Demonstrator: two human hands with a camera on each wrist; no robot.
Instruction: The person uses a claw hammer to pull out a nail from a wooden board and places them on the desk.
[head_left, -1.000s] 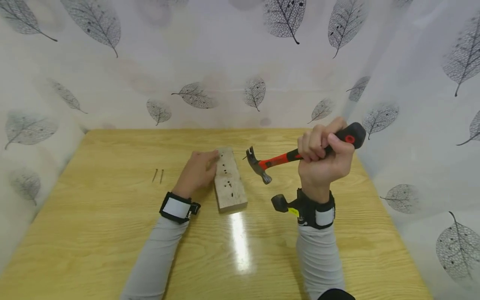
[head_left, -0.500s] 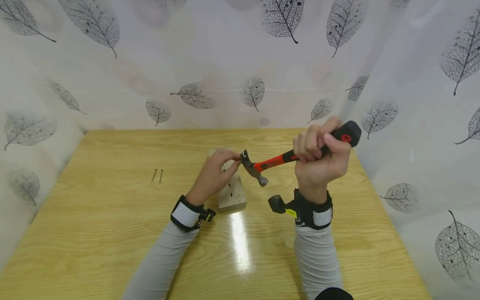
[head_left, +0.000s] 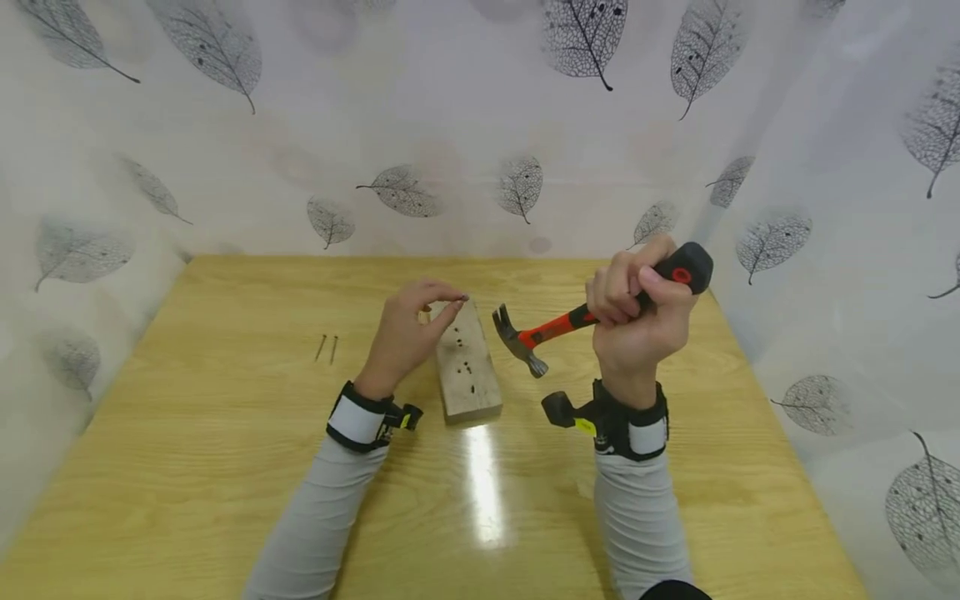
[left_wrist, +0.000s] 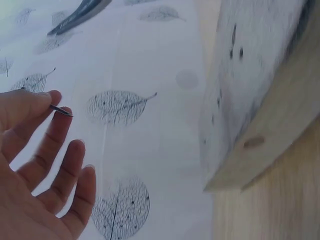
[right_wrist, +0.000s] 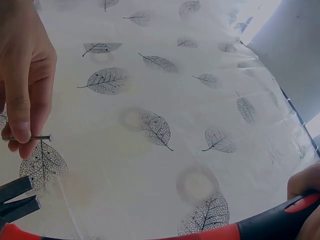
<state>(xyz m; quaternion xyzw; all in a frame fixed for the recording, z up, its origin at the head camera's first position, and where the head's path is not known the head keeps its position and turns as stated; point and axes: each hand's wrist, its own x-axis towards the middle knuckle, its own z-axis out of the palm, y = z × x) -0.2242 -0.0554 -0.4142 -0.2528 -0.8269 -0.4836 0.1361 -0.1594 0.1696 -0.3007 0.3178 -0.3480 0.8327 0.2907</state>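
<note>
My left hand (head_left: 405, 333) pinches a nail (right_wrist: 42, 137) between thumb and fingertips, above the far end of a pale wooden block (head_left: 472, 387). In the left wrist view the nail's pointed end (left_wrist: 62, 111) sticks out past the thumb. Several dark holes dot the block's top face. Raised off the table, a claw hammer (head_left: 551, 329) with a red and black handle is gripped by my right hand (head_left: 641, 325). Its head points left, toward the block, and nothing sits in the claw. In the right wrist view the claw (right_wrist: 20, 200) is just below the nail-holding fingers.
Two more nails, a left one (head_left: 321, 347) and a right one (head_left: 333, 349), lie on the wooden table (head_left: 187, 467) left of the block. A leaf-patterned curtain (head_left: 450, 108) hangs behind the table and along both sides.
My left hand left the block's edge, reached to the hammer's claw, took the nail held there and drew back left with it. The right hand with the hammer has hardly moved.
</note>
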